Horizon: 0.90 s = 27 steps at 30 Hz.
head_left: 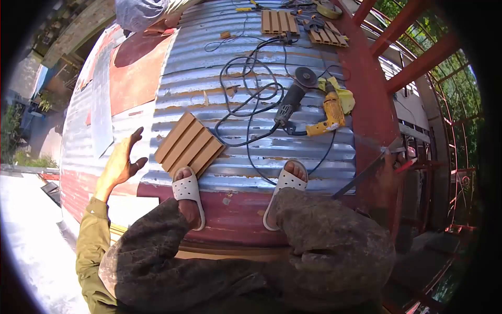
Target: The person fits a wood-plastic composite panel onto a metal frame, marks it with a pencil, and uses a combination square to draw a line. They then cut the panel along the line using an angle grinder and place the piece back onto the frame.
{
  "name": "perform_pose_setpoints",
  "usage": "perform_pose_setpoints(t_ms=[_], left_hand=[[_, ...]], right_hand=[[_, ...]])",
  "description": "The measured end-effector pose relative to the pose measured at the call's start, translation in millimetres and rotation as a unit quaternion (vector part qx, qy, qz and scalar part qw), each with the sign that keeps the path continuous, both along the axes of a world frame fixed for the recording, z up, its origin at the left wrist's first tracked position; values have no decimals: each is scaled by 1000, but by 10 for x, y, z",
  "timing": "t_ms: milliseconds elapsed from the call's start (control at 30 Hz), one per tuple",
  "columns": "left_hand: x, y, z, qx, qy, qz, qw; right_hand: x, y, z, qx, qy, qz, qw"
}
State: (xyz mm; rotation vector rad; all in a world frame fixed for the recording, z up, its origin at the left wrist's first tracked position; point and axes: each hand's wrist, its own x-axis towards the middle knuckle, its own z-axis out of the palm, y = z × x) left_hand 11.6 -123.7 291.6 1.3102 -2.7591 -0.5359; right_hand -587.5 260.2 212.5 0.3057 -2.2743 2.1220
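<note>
The left hand (121, 165) is open, fingers spread, gripping nothing. It is held near the left side of a brown, square, ribbed panel (189, 145), apart from it. The panel lies tilted on a silver corrugated metal sheet (196, 52), its near edge at the toes of the left foot. The feet wear white perforated sandals (186, 188).

The right hand (388, 175) is in shade at a red-painted beam (373, 97). Whether it is gripping an object cannot be determined. A small red part (406, 166) is located just beside it.

A black-bodied angle grinder (291, 103) with a dark disc lies to the right of the panel. Its black cable (246, 145) lies in loops between the two. A yellow power drill (332, 111) lies beside the grinder, against a crumpled yellow cloth-like item (345, 98).

At the far end are two more brown ribbed panels (278, 22) and a yellowish ring-shaped item (329, 9). A co-worker in grey clothing (140, 14) is at the far left, beside an orange-red flat sheet (135, 78). A long grey flat strip (101, 104) lies along that sheet.
</note>
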Motion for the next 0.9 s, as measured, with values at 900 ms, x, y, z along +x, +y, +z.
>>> perform_pose_setpoints(t_ms=[900], left_hand=[[-379,-219,-797,8,190,-14,982]], right_hand=[[2675,-2989,75,125,-149,498,845]])
